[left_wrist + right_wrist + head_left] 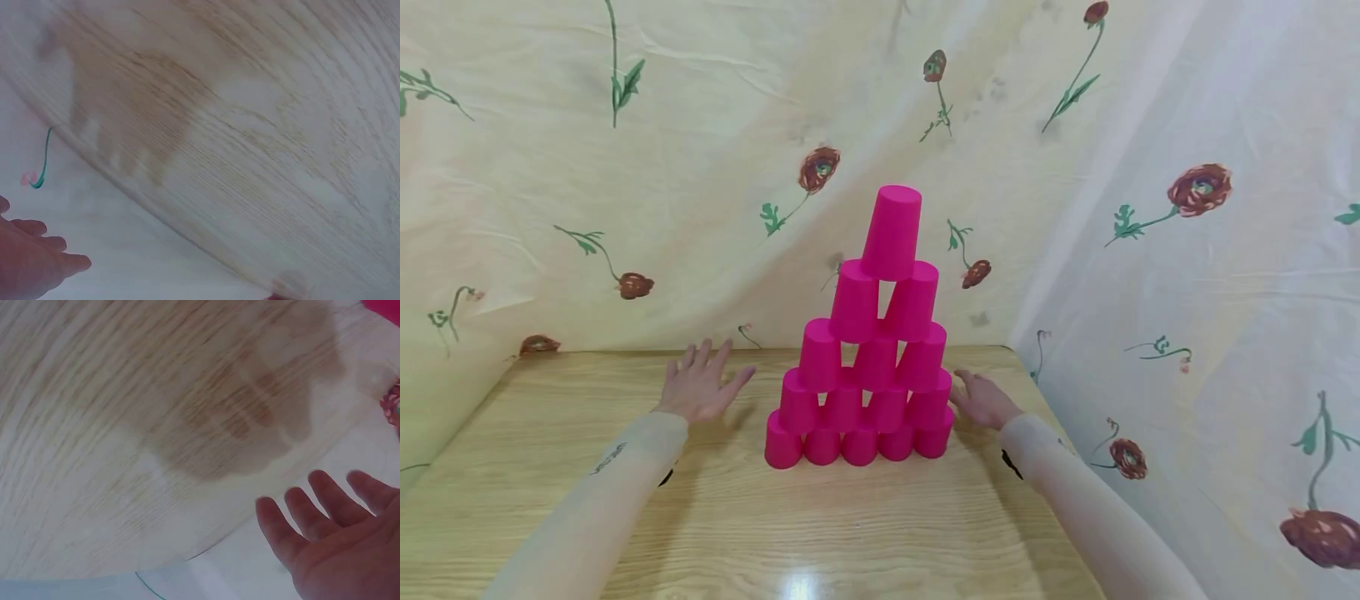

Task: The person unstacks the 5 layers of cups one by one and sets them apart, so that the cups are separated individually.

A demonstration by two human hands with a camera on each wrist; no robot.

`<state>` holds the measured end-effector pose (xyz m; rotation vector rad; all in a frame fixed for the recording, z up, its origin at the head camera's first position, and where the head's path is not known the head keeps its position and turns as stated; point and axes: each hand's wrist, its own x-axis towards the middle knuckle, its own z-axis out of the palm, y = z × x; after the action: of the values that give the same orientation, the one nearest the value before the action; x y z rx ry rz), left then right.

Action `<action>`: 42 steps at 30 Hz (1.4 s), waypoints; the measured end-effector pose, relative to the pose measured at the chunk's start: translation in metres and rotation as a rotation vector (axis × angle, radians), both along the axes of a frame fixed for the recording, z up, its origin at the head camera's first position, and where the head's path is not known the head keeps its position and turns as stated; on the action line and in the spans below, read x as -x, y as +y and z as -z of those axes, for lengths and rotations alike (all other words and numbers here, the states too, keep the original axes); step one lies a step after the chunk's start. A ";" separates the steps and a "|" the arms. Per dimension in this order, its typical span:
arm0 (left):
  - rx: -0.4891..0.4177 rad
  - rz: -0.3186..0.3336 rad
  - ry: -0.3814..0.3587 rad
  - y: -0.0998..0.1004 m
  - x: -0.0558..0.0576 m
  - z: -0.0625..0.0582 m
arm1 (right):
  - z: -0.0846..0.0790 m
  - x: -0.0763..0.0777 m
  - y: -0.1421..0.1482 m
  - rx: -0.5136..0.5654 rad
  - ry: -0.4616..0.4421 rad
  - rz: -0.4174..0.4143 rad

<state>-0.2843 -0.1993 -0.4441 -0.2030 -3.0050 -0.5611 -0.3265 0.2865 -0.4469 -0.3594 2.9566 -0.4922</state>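
Bright pink cups (857, 400) stand upside down, stacked in a five-tier pyramid on the wooden table, with a single cup (892, 233) at the top. To the left of the stack is my left hand (702, 387), its fingers spread and holding nothing. My right hand (983, 400) is at the right side, its fingertips close beside the second tier from the bottom. In the right wrist view its fingers are extended and apart, with nothing in them. The left wrist view catches only part of the left hand (31, 259) at the lower left corner.
The light wood table (850, 533) ends at a cream cloth (715, 208) printed with red flowers, which hangs behind it. Another stretch of flowered cloth (1210, 333) runs along the right edge. Both hands cast shadows on the wood.
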 end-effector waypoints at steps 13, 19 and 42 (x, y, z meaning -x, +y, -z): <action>-0.185 0.020 0.096 0.018 0.009 -0.036 | -0.002 -0.017 -0.001 0.087 -0.118 -0.123; -0.321 0.042 0.152 0.030 0.009 -0.063 | 0.001 -0.024 -0.002 0.181 -0.179 -0.097; -0.495 0.155 0.281 0.072 -0.004 -0.131 | 0.015 -0.047 -0.013 0.429 -0.231 -0.098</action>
<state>-0.2800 -0.1274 -0.3134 -0.4371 -2.5004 -1.1560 -0.2796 0.2732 -0.4616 -0.4507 2.5809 -1.0773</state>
